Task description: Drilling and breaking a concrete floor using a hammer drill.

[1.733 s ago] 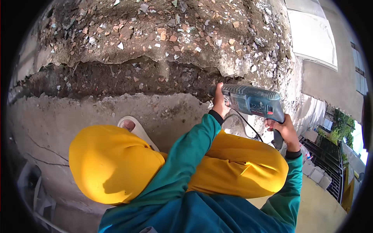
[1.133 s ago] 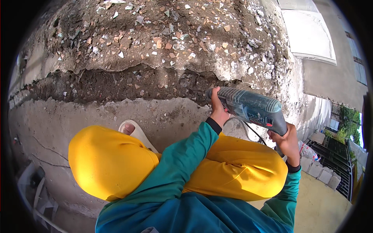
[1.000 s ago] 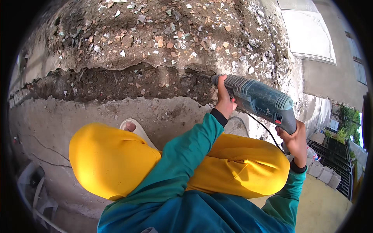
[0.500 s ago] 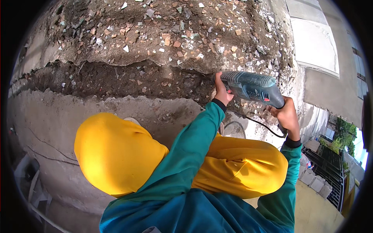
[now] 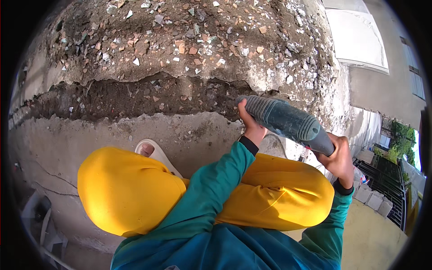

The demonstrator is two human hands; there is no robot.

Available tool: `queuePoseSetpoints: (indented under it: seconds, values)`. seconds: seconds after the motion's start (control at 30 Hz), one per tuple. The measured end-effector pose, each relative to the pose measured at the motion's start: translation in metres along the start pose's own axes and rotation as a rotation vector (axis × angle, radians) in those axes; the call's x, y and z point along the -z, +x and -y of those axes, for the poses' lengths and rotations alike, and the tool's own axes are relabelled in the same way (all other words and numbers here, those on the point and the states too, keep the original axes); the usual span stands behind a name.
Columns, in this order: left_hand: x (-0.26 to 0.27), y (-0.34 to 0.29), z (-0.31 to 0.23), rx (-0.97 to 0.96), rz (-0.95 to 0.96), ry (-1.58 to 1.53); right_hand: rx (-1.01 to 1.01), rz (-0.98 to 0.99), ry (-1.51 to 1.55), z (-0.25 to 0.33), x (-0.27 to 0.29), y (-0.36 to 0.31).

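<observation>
I am crouched over a concrete floor, knees in yellow trousers. A grey-green power drill points left and down into a long dark trench cut through the concrete. My left hand grips the drill's ribbed front end. My right hand is wrapped around its rear handle. The drill's tip is hidden behind the tool body and my left hand.
Broken concrete and brick rubble covers the ground beyond the trench. A pale sandal shows by my left knee. A white slab lies at the upper right. A black metal fence and greenery stand at the right.
The drill has tilted so its rear points more toward me, and it has shifted slightly lower; both hands stayed on it.
</observation>
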State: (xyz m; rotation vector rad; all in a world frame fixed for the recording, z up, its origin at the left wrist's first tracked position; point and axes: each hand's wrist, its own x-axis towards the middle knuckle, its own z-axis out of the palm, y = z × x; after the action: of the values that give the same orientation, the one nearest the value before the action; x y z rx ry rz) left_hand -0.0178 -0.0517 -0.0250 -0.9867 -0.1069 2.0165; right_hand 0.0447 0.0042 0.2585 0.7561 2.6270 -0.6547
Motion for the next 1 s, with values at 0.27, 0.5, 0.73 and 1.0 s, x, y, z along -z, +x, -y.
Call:
queuePoseSetpoints:
  seconds: [0.27,0.5,0.73,1.0]
  values:
    - [-0.011,0.001,-0.032,-0.037,0.118,-0.078,0.173,0.002,-0.166,0.050,0.009,0.035]
    - [-0.003,0.038,-0.136,-0.051,0.361,-0.293,0.459,0.160,-0.435,0.163,-0.018,0.137]
    - [-0.040,0.011,-0.170,-0.228,0.138,-0.591,0.727,0.329,-0.938,0.260,-0.085,0.217]
    - [0.024,0.046,-0.207,-0.099,0.108,-0.683,0.854,0.390,-0.929,0.321,-0.166,0.225]
